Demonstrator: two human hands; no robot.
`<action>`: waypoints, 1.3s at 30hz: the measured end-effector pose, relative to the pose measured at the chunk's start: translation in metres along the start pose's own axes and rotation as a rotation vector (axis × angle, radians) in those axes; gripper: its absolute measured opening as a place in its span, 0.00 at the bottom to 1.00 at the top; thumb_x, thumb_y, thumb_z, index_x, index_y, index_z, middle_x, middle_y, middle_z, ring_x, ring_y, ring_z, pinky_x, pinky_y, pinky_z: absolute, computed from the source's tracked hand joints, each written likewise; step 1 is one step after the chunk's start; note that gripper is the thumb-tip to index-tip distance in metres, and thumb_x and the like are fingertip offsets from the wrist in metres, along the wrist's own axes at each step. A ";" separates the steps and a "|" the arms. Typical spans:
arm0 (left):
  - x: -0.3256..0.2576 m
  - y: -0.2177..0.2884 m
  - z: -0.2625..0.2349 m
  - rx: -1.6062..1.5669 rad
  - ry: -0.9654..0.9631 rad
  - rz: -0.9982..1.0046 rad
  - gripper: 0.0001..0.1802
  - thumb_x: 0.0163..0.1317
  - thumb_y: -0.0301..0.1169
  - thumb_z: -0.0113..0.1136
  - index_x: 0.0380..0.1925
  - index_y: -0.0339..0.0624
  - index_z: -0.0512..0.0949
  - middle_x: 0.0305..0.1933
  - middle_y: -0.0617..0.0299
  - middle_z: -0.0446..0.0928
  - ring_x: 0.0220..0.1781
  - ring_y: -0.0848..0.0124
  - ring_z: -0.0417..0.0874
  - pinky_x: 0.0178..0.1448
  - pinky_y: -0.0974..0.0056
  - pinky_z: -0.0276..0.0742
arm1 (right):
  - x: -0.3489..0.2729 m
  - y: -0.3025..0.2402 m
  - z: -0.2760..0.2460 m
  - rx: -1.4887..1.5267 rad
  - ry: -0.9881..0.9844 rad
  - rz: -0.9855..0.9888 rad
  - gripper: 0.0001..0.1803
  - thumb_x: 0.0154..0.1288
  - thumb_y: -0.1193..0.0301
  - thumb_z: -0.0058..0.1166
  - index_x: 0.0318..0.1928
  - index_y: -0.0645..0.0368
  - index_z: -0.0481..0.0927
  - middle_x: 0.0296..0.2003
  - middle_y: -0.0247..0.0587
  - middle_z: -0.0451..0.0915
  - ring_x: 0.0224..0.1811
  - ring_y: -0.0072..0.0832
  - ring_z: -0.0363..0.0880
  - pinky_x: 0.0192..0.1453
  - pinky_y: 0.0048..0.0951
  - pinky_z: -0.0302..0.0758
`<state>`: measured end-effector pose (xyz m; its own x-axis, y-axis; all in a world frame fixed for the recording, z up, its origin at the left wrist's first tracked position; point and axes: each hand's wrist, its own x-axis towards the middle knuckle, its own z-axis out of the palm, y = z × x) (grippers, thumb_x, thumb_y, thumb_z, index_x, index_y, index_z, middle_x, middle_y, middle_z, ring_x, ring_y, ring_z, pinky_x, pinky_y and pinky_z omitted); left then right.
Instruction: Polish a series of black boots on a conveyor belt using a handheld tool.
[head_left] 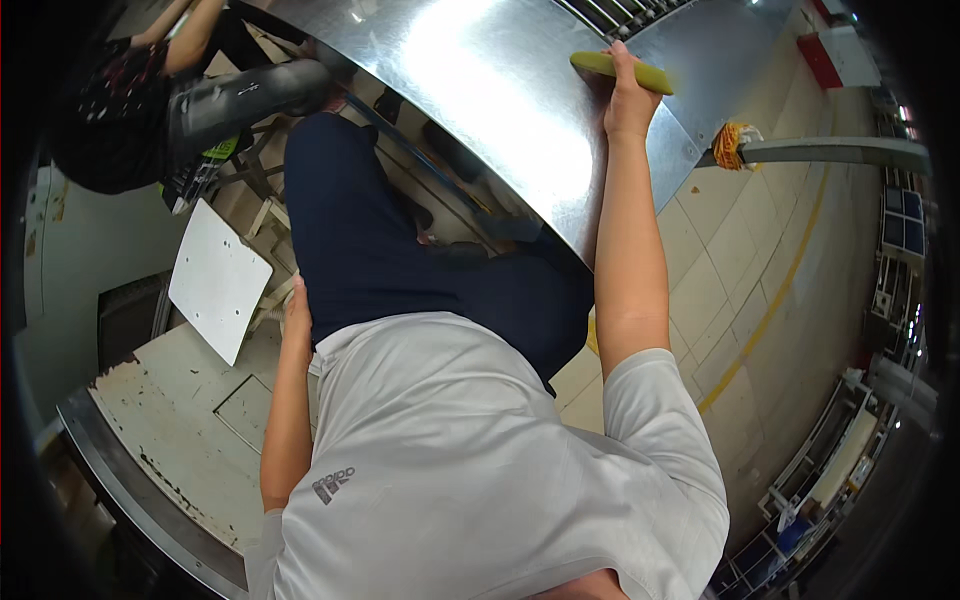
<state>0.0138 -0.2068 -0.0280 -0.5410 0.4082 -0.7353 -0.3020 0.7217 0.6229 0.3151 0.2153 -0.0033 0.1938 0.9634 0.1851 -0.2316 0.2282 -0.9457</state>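
Observation:
My right hand is stretched far forward over the shiny metal table. Its fingers are wrapped round a long, narrow olive-green object with rounded ends, which lies crosswise at the table's surface; its exact kind does not show. Down at my left hip, beside my dark blue trousers, is my left hand. Only its outer side shows, so what its fingers do is hidden.
Left of me stands a white stool seat. Another person sits at the table's far left. Metal rollers adjoin the table's far edge. A metal rail with an orange-yellow wrapping juts out at the right.

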 end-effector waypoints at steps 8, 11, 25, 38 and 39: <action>0.088 -0.100 -0.040 0.154 0.135 0.110 0.46 0.68 0.65 0.36 0.60 0.30 0.72 0.62 0.46 0.74 0.64 0.61 0.74 0.67 0.64 0.64 | -0.008 -0.012 0.006 0.068 -0.009 0.033 0.17 0.56 0.66 0.69 0.38 0.66 0.81 0.34 0.41 0.84 0.40 0.26 0.80 0.54 0.27 0.72; 0.063 -0.053 -0.023 0.295 0.128 0.150 0.47 0.67 0.66 0.36 0.59 0.28 0.72 0.61 0.45 0.74 0.64 0.61 0.74 0.67 0.64 0.64 | -0.007 -0.010 -0.001 0.088 -0.021 0.017 0.17 0.56 0.66 0.69 0.39 0.67 0.81 0.35 0.42 0.84 0.39 0.26 0.80 0.54 0.27 0.73; 0.045 0.004 0.018 -0.001 0.084 0.175 0.47 0.67 0.65 0.40 0.65 0.29 0.65 0.66 0.46 0.69 0.67 0.61 0.69 0.71 0.65 0.59 | -0.009 -0.011 0.000 0.083 -0.054 -0.007 0.13 0.58 0.70 0.67 0.38 0.67 0.82 0.35 0.43 0.84 0.38 0.26 0.81 0.52 0.27 0.74; -0.006 0.063 0.043 0.243 0.253 0.788 0.39 0.65 0.47 0.58 0.67 0.33 0.59 0.65 0.39 0.68 0.67 0.51 0.70 0.69 0.58 0.63 | -0.005 -0.013 -0.002 0.066 -0.044 -0.017 0.12 0.60 0.70 0.66 0.36 0.68 0.81 0.34 0.44 0.83 0.38 0.28 0.80 0.51 0.30 0.76; -0.002 0.063 0.043 0.239 0.268 0.785 0.39 0.65 0.47 0.58 0.67 0.33 0.59 0.65 0.39 0.68 0.67 0.51 0.70 0.69 0.58 0.63 | -0.002 -0.015 0.000 0.070 -0.054 -0.023 0.12 0.60 0.70 0.66 0.35 0.67 0.81 0.34 0.44 0.83 0.39 0.27 0.80 0.51 0.30 0.76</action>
<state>0.0298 -0.1380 0.0011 -0.6996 0.7145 -0.0087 0.3941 0.3960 0.8294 0.3183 0.2101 0.0108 0.1486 0.9636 0.2221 -0.2944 0.2575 -0.9203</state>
